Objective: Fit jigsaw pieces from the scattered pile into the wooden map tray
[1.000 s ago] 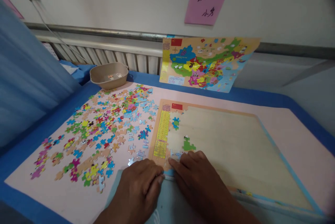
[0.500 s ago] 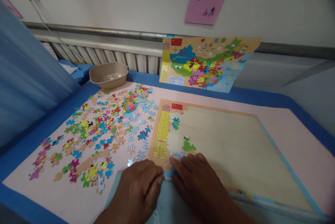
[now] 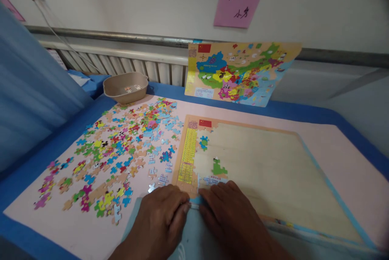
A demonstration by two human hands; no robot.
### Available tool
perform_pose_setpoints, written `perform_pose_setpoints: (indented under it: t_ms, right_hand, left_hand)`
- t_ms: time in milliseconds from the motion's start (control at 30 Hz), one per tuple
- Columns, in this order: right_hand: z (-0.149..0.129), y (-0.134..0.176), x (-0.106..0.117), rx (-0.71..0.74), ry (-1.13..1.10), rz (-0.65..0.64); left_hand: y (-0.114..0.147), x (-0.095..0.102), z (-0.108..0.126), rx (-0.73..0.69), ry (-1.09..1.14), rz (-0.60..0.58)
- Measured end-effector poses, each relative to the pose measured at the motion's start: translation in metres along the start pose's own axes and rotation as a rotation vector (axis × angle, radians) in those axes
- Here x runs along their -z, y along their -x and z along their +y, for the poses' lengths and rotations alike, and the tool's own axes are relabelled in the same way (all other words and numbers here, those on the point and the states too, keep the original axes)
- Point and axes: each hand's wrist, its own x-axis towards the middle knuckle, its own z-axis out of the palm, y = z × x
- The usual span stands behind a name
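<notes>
The jigsaw puzzle board (image 3: 258, 162) lies on the table, its border and left columns filled with pieces. My left hand (image 3: 161, 215) is closed at its lower left corner, thumb at the front edge and curled fingers on top. Beside it my right hand (image 3: 229, 213) grips the front edge, its fingers bent over the frame by a white text block of joined pieces (image 3: 209, 180). A green piece cluster (image 3: 218, 168) and a blue-green cluster (image 3: 204, 142) lie apart inside the frame. My right fingers partly cover the text block.
Many loose puzzle pieces (image 3: 121, 146) spread over the pink sheet (image 3: 54, 231) at left. A beige basin (image 3: 126, 89) holding a few pieces stands behind them. The colourful map picture (image 3: 240, 73) leans against the rail. A blue curtain (image 3: 36, 77) hangs at far left.
My right index finger has drawn back toward the front edge, uncovering more of the lower left pieces and text block. My left hand stays nearly still.
</notes>
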Motion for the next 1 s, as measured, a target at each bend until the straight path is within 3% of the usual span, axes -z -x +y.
perform_pose_setpoints:
  t_ms: [233,1000]
  right_hand:
    - [0.004,-0.0024,-0.0011,0.006,0.056,-0.005]
    - [0.0061,-0.0044,-0.0035,-0.05,-0.004,-0.235]
  left_hand:
    - [-0.0015,0.002,0.0017,0.002,0.004,-0.017]
    - [0.0007,-0.0009,-0.0006,0.027,-0.017,-0.026]
